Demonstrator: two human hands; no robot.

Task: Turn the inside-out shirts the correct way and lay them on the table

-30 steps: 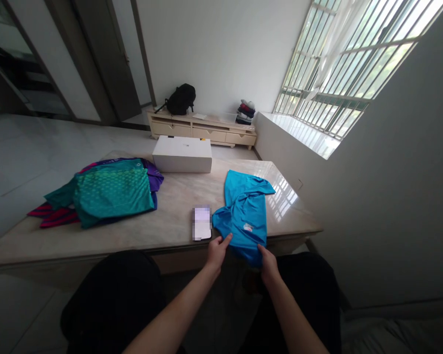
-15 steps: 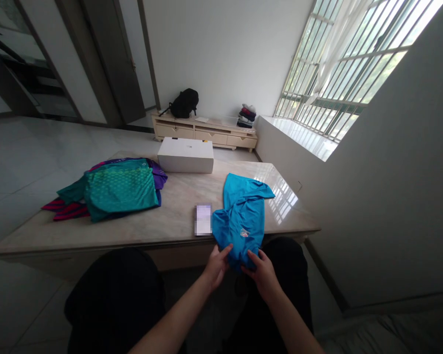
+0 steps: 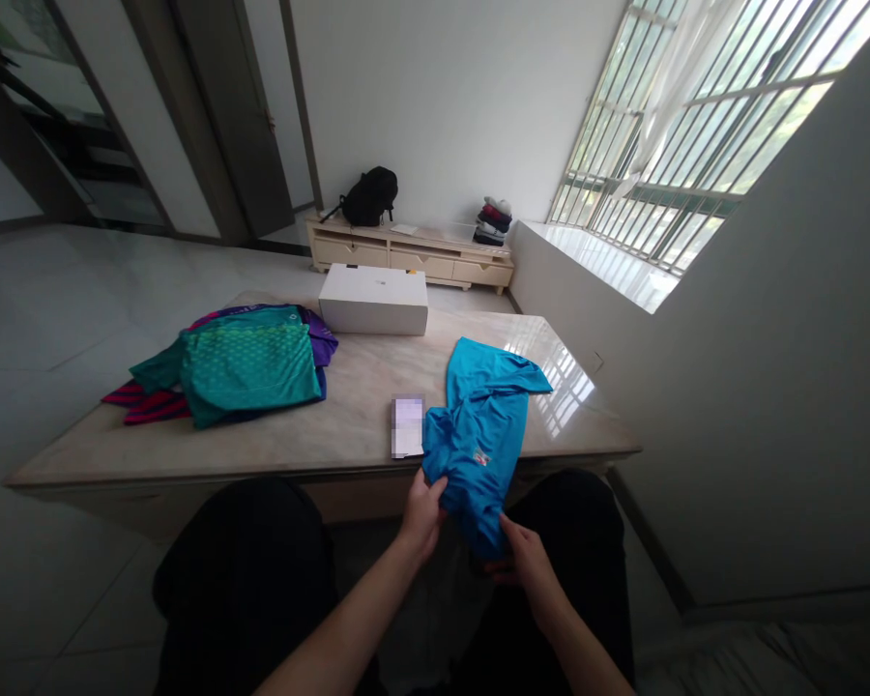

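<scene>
A bright blue shirt with a small light logo lies on the right part of the table, its near end hanging over the front edge between my knees. My left hand grips its left side near the edge, thumb on top of the cloth. Lower and to the right, my right hand pinches the hanging end, with its fingers partly hidden under the fabric. Just left of the shirt lies a phone with a blurred-out screen, close to my left hand.
A pile of teal, purple and pink-striped shirts covers the left of the marble table. A white box stands at its back edge. Beyond are a low cabinet, a black backpack and folded clothes.
My right hand has moved down and slightly right, drawing the near end of the blue shirt lower. My left hand stays near the same spot on the cloth. The view has shifted slightly.
</scene>
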